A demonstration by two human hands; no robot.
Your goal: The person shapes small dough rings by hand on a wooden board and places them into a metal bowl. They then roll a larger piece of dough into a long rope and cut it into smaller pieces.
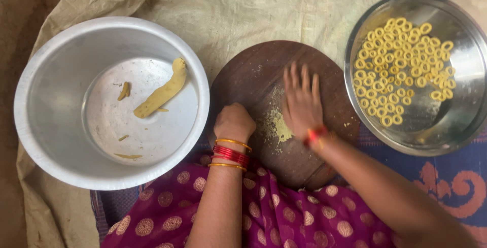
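Nearest, the left hand (233,122) sat curled shut at the round wooden board (264,75)'s left edge; what it held, I couldn't tell. The right hand (303,103) pressed flat, fingers spread, on the board, beside a yellow dough smear (282,127). Left of the board, a dough lump (162,93) lay in the pot (50,101); right, dough rings (401,70) filled the steel bowl (456,116).

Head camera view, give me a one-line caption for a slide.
Right hand flat on a round wooden board, left hand fisted, between a dough pot and a bowl of rings.
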